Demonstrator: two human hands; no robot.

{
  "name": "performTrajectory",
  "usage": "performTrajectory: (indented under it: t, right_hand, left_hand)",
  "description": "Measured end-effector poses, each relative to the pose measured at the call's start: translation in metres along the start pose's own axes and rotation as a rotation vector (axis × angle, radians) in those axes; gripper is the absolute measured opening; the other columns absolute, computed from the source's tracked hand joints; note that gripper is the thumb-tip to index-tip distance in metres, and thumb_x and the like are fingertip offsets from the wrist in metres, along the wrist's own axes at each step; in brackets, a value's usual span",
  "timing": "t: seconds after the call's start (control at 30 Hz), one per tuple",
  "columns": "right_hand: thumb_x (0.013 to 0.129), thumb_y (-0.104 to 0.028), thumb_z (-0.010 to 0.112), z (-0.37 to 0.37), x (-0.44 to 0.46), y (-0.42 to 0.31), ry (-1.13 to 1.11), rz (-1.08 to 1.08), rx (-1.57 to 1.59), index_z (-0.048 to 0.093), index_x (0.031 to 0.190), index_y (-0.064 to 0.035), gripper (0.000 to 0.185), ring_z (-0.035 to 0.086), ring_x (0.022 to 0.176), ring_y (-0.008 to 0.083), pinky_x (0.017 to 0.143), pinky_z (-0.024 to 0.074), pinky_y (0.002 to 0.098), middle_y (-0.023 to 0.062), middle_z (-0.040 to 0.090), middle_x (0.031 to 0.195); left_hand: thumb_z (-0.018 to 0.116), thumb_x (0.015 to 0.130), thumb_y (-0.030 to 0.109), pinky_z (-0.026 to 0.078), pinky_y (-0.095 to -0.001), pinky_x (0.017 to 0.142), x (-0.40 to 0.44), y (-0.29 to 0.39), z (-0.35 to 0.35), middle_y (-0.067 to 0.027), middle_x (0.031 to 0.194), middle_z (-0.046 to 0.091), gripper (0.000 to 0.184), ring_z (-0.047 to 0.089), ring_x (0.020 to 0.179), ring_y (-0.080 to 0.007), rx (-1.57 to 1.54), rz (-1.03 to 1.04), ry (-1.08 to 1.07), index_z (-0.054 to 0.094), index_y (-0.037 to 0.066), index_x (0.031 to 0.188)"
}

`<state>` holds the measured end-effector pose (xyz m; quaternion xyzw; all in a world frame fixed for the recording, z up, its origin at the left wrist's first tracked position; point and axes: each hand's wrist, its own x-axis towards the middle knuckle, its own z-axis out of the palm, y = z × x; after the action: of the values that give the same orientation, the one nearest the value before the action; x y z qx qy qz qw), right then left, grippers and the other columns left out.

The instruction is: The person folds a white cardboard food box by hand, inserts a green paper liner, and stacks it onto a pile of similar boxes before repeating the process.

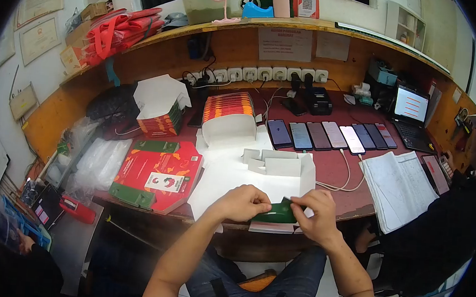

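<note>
Both of my hands are at the near edge of the table, pinching a green cardboard piece [276, 214]. My left hand [243, 202] grips its left end between thumb and fingers. On the other end, my right hand [317, 216] pinches an upright corner of the green card. Just behind lies an unfolded white cardboard sheet [226, 172], with folded white partitions [275, 165] standing on it. To the left rests a flat red box [159, 170] with green flaps along two edges. Whether the green piece joins the white sheet I cannot tell.
A stack of orange-red cartons [230, 106] and an opened carton [161, 124] stand behind. Several phones [327, 137] line the back right, near a laptop [410, 108]. Papers [396, 181] lie right, beside a seated person [436, 234]. Plastic bags [99, 163] lie left.
</note>
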<state>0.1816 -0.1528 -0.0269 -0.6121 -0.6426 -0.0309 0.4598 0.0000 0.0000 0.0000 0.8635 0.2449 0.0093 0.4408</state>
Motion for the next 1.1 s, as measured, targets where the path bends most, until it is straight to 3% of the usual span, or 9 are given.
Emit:
performTrajectory:
  t: [0.17,0.33,0.43,0.5,0.63,0.73,0.87,0.97,1.1]
  right_hand:
    - [0.075,-0.014,0.075,0.002,0.014,-0.001,-0.154,-0.196,-0.042,0.073,0.088,-0.0124,0.013,0.054,0.084,0.0208,0.075,0.0386,0.0365,-0.0001,0.060,0.087]
    - [0.075,-0.021,0.073,-0.006,0.012,-0.005,-0.072,-0.510,-0.308,0.064,0.123,-0.0254,0.048,0.054,0.103,0.0240,0.098,0.0407,0.0419,0.0040,0.057,0.113]
    - [0.073,-0.018,0.072,0.002,0.010,0.019,-0.060,-0.578,-0.348,0.065,0.119,-0.0274,0.048,0.054,0.103,0.0230,0.096,0.0421,0.0453,0.0029,0.057,0.110]
    - [0.070,-0.015,0.072,-0.002,0.016,0.022,-0.001,-0.566,-0.313,0.065,0.118,-0.0290,0.050,0.053,0.102,0.0228,0.096,0.0422,0.0479,0.0024,0.057,0.108]
    - [0.068,-0.014,0.073,-0.007,0.024,0.016,0.062,-0.527,-0.374,0.066,0.116,-0.0284,0.050,0.053,0.104,0.0242,0.099,0.0414,0.0484,0.0036,0.054,0.107]
    - [0.071,-0.016,0.071,-0.007,0.029,0.010,0.009,-0.456,-0.352,0.067,0.114,-0.0287,0.045,0.052,0.108,0.0256,0.102,0.0392,0.0495,0.0048,0.053,0.107]
    - [0.078,-0.016,0.064,0.000,0.033,-0.010,-0.071,-0.616,-0.381,0.066,0.112,-0.0286,0.036,0.050,0.114,0.0263,0.107,0.0352,0.0512,0.0046,0.052,0.107]
    - [0.081,-0.017,0.060,-0.009,0.035,-0.030,-0.078,-0.665,-0.382,0.066,0.110,-0.0281,0.031,0.048,0.118,0.0255,0.109,0.0335,0.0520,0.0035,0.051,0.107]
    - [0.083,-0.018,0.061,-0.016,0.041,-0.044,-0.056,-0.730,-0.449,0.066,0.110,-0.0294,0.030,0.046,0.118,0.0234,0.110,0.0326,0.0540,0.0017,0.048,0.105]
  left_hand:
    - [0.063,0.089,0.026,0.051,-0.0330,0.074,0.005,0.013,-0.001,-0.0125,0.085,0.072,0.024,0.068,0.078,-0.0226,0.238,0.144,0.088,0.073,0.008,0.100]
    - [0.064,0.089,0.031,0.052,-0.0353,0.076,-0.009,0.012,-0.025,-0.0134,0.087,0.072,0.028,0.069,0.082,-0.0270,0.072,0.123,0.107,0.072,0.008,0.103]
    - [0.068,0.086,0.031,0.052,-0.0360,0.078,-0.035,0.006,-0.039,-0.0125,0.088,0.072,0.030,0.069,0.085,-0.0273,0.065,0.231,0.197,0.071,0.008,0.104]
    - [0.072,0.083,0.022,0.052,-0.0351,0.080,-0.046,-0.024,-0.045,-0.0112,0.089,0.072,0.025,0.068,0.087,-0.0271,0.200,0.370,0.449,0.072,0.005,0.101]
    - [0.074,0.078,0.001,0.053,-0.0314,0.082,-0.062,-0.039,-0.045,-0.0098,0.089,0.072,0.014,0.069,0.089,-0.0206,0.011,0.204,0.304,0.073,0.002,0.093]
    - [0.073,0.076,0.000,0.052,-0.0319,0.074,-0.073,-0.018,-0.043,-0.0103,0.087,0.071,0.012,0.068,0.083,-0.0230,0.164,0.436,0.389,0.074,0.002,0.088]
    - [0.074,0.078,0.015,0.051,-0.0305,0.065,-0.075,0.034,-0.047,-0.0137,0.080,0.070,0.016,0.068,0.075,-0.0235,0.645,0.251,0.326,0.073,0.003,0.088]
    - [0.075,0.076,0.016,0.051,-0.0327,0.061,-0.075,0.052,-0.054,-0.0145,0.072,0.069,0.018,0.068,0.066,-0.0258,0.477,0.030,0.385,0.073,0.003,0.087]
    - [0.075,0.076,0.017,0.052,-0.0340,0.060,-0.080,0.060,-0.049,-0.0152,0.073,0.069,0.019,0.068,0.064,-0.0271,0.516,0.076,0.573,0.073,0.001,0.086]
